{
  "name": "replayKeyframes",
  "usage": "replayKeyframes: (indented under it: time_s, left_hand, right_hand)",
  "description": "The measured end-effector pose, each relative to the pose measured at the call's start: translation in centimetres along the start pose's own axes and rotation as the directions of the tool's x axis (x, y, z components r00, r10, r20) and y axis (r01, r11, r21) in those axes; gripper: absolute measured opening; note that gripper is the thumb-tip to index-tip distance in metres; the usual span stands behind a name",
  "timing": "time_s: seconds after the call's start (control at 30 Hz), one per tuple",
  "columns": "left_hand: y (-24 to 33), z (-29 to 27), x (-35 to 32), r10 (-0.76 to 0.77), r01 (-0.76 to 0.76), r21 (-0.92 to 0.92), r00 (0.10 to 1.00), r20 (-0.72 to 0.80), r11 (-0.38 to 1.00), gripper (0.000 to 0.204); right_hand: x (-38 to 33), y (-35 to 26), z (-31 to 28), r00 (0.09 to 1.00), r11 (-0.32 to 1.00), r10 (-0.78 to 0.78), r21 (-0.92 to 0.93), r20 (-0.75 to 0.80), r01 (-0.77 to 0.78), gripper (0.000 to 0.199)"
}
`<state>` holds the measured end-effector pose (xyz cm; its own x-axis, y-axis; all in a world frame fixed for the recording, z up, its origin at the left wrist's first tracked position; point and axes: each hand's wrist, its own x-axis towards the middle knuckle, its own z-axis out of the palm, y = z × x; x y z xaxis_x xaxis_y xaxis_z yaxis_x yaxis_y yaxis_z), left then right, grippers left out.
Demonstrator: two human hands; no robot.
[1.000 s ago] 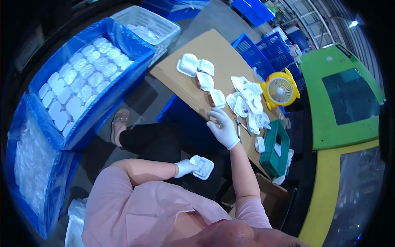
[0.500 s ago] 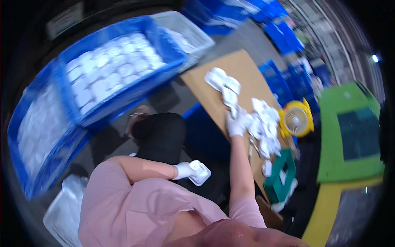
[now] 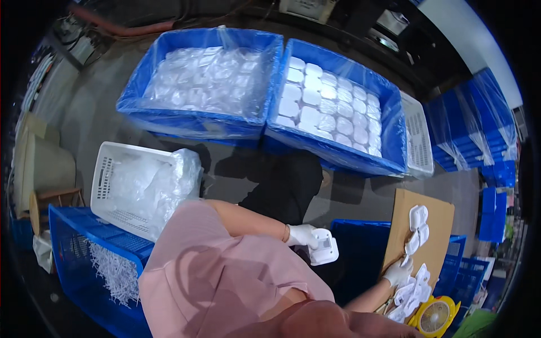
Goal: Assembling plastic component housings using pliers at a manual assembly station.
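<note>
My left hand (image 3: 302, 235), in a white glove, grips a white rounded-square plastic casing (image 3: 324, 247) by its left side. The casing has a recessed middle and is held above my lap. On a brown cardboard sheet (image 3: 437, 217) to the right, my gloved right hand (image 3: 398, 272) has its fingers closed at the low end of a row of white plastic parts (image 3: 418, 218). Exactly how the fingertips sit on the end part is hard to see. Beside that hand lies a heap of white parts (image 3: 414, 293).
Ahead stand two plastic-lined blue bins, one of bagged parts (image 3: 127, 104), one of stacked white casings (image 3: 401, 152). A white basket (image 3: 104, 169) of plastic bags and a blue crate (image 3: 73, 253) of shredded paper are left. A yellow fan (image 3: 434, 316) sits lower right.
My view has swung left, so the bins now lie ahead and the cardboard at the right. Both hands keep nearly the same places, the left one still with the casing.
</note>
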<state>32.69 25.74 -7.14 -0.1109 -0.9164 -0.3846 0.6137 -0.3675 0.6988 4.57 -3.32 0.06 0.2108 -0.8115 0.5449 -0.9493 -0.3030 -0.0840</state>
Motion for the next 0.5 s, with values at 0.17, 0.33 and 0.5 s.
replayKeyframes:
  time_s: [0.17,0.33,0.5]
  left_hand:
    - [0.8,-1.6,-1.5,0.13,-0.13,-0.114,0.991,-0.008,0.985,0.045]
    - [0.1,-2.1,-1.6,0.308,-0.233,-0.385,0.94,0.145,0.893,0.056]
    - [1.1,-1.3,-1.4,0.334,-0.222,-0.439,0.922,0.198,0.871,0.052]
  right_hand:
    - [-0.6,-2.3,-1.5,0.975,0.966,0.006,0.253,-0.222,0.052,0.026]
    - [-7.2,-16.6,-5.4,0.991,0.644,-0.132,0.757,-0.032,0.11,0.026]
    - [-14.7,-25.0,-8.2,0.754,0.092,-0.381,0.833,0.535,-0.545,0.037]
